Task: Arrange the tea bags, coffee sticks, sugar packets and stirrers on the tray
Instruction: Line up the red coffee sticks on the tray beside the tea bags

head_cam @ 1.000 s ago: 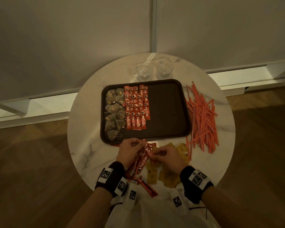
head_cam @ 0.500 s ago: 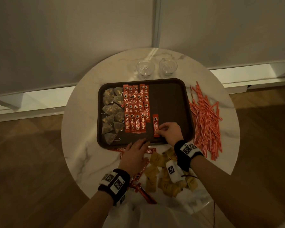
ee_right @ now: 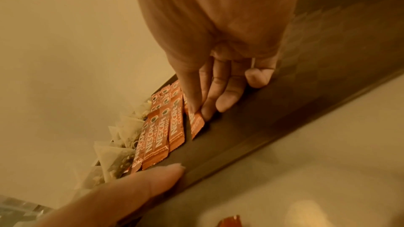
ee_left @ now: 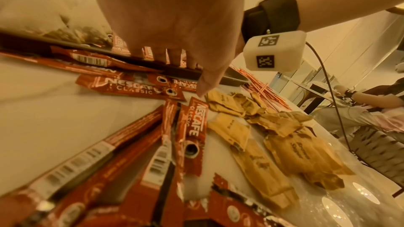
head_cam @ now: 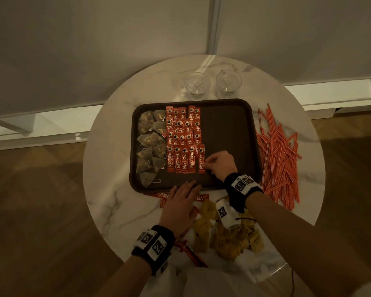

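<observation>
Tea bags (head_cam: 151,144) done; coffee stick (head_cam: 201,159) pinched by right hand (head_cam: 220,165); left hand (head_cam: 181,202) flat, fingers straight; sugar packets (head_cam: 227,236), stirrers (head_cam: 277,155) left on worktop (head_cam: 107,189).

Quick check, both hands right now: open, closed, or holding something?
Left hand: open, fingers straight, tips resting on the tray near rim.
Right hand: fingertips on the last coffee stick in the tray's front row; pinch or press, cannot tell.

Head view looks steeply down over table; wrist views sit low, close, sharing the tray (head_cam: 229,125) edge
</observation>
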`<state>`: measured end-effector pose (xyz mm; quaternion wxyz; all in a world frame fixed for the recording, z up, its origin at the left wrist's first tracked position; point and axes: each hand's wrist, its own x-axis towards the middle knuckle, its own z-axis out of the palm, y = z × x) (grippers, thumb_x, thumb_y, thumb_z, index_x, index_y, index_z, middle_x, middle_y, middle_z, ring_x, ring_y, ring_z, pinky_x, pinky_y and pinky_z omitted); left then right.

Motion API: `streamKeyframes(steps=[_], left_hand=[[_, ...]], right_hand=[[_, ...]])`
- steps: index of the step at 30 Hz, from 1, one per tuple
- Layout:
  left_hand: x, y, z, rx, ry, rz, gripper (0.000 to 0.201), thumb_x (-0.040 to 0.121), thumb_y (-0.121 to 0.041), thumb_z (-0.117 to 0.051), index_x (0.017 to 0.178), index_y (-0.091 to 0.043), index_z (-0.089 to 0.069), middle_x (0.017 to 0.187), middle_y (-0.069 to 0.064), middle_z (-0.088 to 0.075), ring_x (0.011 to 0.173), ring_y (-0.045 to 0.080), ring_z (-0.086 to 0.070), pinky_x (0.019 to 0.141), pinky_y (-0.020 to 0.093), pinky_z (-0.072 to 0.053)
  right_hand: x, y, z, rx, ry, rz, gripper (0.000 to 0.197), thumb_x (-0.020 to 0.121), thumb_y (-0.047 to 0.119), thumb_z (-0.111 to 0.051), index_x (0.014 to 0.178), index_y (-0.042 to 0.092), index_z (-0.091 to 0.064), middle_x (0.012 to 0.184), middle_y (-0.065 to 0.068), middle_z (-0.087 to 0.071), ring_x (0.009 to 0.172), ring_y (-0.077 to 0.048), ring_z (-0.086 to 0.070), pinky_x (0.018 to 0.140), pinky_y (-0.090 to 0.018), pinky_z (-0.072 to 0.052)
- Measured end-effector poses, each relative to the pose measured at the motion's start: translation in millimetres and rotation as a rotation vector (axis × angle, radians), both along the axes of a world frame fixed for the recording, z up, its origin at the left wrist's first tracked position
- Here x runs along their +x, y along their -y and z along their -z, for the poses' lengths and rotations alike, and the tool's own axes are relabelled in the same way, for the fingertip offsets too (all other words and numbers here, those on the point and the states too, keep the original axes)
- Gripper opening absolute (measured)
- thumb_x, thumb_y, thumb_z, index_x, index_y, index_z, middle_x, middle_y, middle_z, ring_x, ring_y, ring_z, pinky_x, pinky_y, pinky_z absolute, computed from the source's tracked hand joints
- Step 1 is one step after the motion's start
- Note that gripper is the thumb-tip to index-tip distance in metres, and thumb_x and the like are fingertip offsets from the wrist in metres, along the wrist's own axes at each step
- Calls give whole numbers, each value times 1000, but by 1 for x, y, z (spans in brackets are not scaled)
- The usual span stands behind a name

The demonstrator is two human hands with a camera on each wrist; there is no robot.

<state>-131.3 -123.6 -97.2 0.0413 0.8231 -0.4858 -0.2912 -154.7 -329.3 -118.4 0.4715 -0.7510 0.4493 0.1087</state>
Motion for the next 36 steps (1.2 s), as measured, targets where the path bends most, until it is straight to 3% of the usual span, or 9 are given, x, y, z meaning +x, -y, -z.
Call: streamKeyframes(steps=[8, 16, 21, 24, 27, 29, 31, 32, 36], left_hand=[[1, -2, 1, -10, -14, 10, 78, 93, -25, -52, 157, -29, -9, 165, -3, -6, 152, 16, -4, 119, 36, 8], [0, -4, 6, -44, -23, 1, 75, 94, -28, -51, 157, -29, -10, 165, -4, -7, 152, 16, -5, 120, 37, 7], [6, -4, 2, -110, -106, -59, 66, 97, -25, -52, 155, -28, -21, 163, -6, -17, 151, 13, -11, 122, 38, -2], [11, -13, -3, -231, -148, -181, 53, 97, -20, -53, 148, -26, -40, 156, -6, -35, 145, 11, -26, 122, 39, -14], [15, -35, -5, -347, -159, -303, 36, 92, -16, -55, 127, -21, -61, 133, -3, -59, 123, 14, -51, 109, 42, -39], [13, -51, -8, -424, -152, -389, 29, 89, -15, -54, 115, -16, -68, 115, -1, -67, 104, 11, -58, 96, 32, -47], [8, -68, -12, -479, -134, -487, 22, 91, -11, -56, 108, -13, -71, 104, -1, -69, 91, 5, -57, 86, 12, -43], [6, -77, -13, -470, -122, -537, 20, 93, -9, -58, 107, -13, -71, 101, -3, -68, 88, 4, -56, 81, 9, -40], [-8, -111, -6, -349, -122, -660, 16, 94, -10, -58, 103, -16, -69, 93, -7, -62, 83, 9, -55, 75, 22, -41]], right_hand=[[3, 0, 0, -23, 13, -33, 18, 83, 26, -78, 69, 29, -67, 80, 5, -72, 78, -9, -68, 81, -37, -60], [5, -1, 0, -35, 18, -41, 15, 85, 28, -76, 71, 27, -68, 78, 5, -72, 76, -9, -68, 79, -37, -60], [-3, -3, -7, -11, 68, -9, 11, 86, 28, -75, 80, 19, -72, 78, 2, -71, 76, -10, -67, 78, -32, -59], [-16, -9, -21, -5, 150, -8, 11, 90, 26, -71, 84, 18, -71, 76, 0, -69, 70, -8, -63, 68, -23, -55], [-37, -23, -33, 43, 233, 0, 11, 94, 22, -65, 89, 14, -71, 77, -1, -70, 65, -3, -62, 59, -14, -50], [-54, -36, -42, 67, 261, -12, 13, 95, 20, -64, 87, 14, -72, 75, 0, -70, 61, 2, -61, 60, -12, -49], [-73, -51, -48, 96, 272, -41, 15, 95, 21, -63, 85, 14, -72, 73, 1, -70, 61, 1, -61, 61, -13, -50], [-82, -59, -50, 110, 269, -63, 16, 95, 22, -63, 85, 14, -72, 71, 2, -70, 60, 0, -61, 61, -13, -50], [-115, -92, -47, 75, 172, -283, 28, 97, 24, -61, 69, 23, -68, 63, 4, -66, 51, -2, -57, 57, -17, -49]])
